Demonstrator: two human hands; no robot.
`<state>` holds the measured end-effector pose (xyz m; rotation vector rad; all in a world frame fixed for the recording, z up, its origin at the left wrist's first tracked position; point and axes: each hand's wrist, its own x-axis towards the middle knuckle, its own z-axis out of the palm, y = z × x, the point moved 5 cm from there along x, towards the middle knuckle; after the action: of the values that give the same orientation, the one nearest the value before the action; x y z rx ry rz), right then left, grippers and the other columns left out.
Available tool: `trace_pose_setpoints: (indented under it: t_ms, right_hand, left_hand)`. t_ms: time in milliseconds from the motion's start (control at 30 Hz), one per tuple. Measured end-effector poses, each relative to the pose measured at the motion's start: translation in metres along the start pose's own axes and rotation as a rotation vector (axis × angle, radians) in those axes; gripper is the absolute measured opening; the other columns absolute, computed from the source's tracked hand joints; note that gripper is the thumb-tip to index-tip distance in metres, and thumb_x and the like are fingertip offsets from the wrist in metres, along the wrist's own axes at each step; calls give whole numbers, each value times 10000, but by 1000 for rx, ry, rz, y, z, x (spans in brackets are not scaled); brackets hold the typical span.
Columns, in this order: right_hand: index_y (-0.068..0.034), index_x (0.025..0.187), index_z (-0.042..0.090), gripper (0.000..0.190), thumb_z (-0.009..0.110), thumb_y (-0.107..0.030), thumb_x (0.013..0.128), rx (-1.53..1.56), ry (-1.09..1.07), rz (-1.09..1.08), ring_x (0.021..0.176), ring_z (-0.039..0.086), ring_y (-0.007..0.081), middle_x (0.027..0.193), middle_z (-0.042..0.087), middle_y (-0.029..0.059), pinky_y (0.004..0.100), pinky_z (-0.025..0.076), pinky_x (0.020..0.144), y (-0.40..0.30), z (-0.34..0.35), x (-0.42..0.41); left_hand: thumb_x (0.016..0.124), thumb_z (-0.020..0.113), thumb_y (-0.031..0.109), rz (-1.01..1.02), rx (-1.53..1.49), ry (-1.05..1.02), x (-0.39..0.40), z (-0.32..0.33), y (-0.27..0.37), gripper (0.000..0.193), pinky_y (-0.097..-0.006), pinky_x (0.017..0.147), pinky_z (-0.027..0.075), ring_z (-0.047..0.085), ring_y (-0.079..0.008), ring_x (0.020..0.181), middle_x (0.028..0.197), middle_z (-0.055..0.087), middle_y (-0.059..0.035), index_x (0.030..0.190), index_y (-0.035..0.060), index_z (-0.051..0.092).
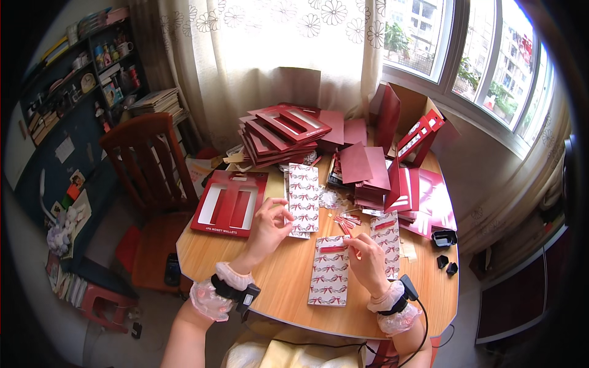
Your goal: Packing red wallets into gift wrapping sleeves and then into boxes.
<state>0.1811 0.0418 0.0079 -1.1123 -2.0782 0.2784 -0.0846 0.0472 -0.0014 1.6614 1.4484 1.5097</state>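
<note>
Directly before me lies a white money wallet (328, 280) printed with red bows and green garlands, a red strip label (332, 249) near its top. At its upper right edge, my right hand (369, 260) has thumb and forefinger pinched. My left hand (269, 230) hovers with bent fingers at the left edge of a small stack of the same patterned wallets (304, 198); whether it grips anything is unclear. Partly behind my right hand is another labelled wallet (385, 237). Loose red strip labels (347, 221) lie between the stack and that wallet.
A red window-cut package (230, 202) lies at left on the wooden table (280, 280). Behind are piled red packages (285, 131), dark red card pieces (372, 170) and an open cardboard box (412, 99). Black plastic pieces (444, 238) sit near the right edge. A wooden chair (152, 175) stands left.
</note>
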Motion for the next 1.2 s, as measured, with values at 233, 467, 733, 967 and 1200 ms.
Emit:
trace_pose_setpoints:
  t_ms: [233,467,733,967,1200]
  right_hand:
    - [-91,945,735,128,650,-41,863,23,-42,49,783,665,300,869,649,86,388,528,679,-2,2,-3]
    - [-80,944,734,123,655,-38,859,36,-36,34,798,668,300,881,651,94,386,537,697,-5,-1,-3]
    - [-78,942,736,118,660,-44,859,30,-62,33,803,665,306,874,648,95,401,537,706,-5,3,-2]
    - [-80,949,737,134,657,-33,851,31,-71,50,795,664,311,884,651,95,396,538,708,-2,5,-5]
    - [-79,1265,674,332,672,-138,938,437,29,152,1044,640,244,1221,615,161,343,553,812,0,-2,20]
  left_hand:
    - [754,740,-67,102,34,85,49,11,-7,97,-286,727,647,699,-196,913,1166,606,-112,835,-18,721]
    - [762,739,-66,86,-13,129,46,12,-3,135,-278,720,648,697,-182,940,1194,619,-119,886,-17,726]
    - [718,880,160,-46,195,14,40,27,-42,823,-393,831,568,708,-297,1025,1159,684,-215,1377,75,394]
    - [795,790,89,-178,145,24,40,21,-30,737,-424,815,575,729,-361,948,1002,724,-239,1409,121,382]
    - [848,706,45,-40,140,1,40,26,-32,585,-431,840,570,715,-376,998,1052,720,-233,1381,128,481]
